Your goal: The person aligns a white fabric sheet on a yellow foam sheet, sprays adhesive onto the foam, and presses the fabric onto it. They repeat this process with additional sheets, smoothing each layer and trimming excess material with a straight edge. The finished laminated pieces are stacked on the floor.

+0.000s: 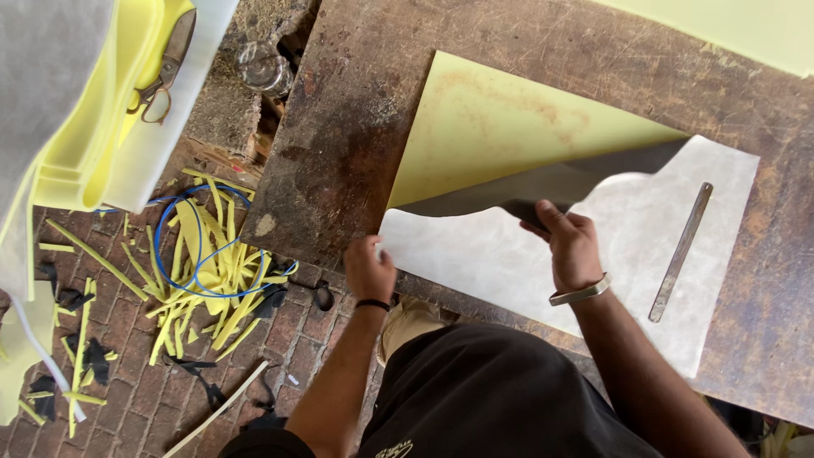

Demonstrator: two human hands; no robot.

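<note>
Hands gripped the white sheet (509, 254) at frame centre: left hand (368, 270) pinched its left edge, right hand (570, 246) clasped the folded-back flap; peeling looked roughly half done.

The yellow foam sheets (93, 127) run off the left edge; right fingertips hide under the grey sheet (543, 182).

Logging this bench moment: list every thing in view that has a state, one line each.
pale sheet: flat on the bench, upper edge lifted
yellow sheet: flat, partly covered
metal strip: lying loose on the pale sheet
left hand: gripping the sheet's left edge
right hand: pinching the lifted edge
scissors: closed, resting on yellow foam
</note>
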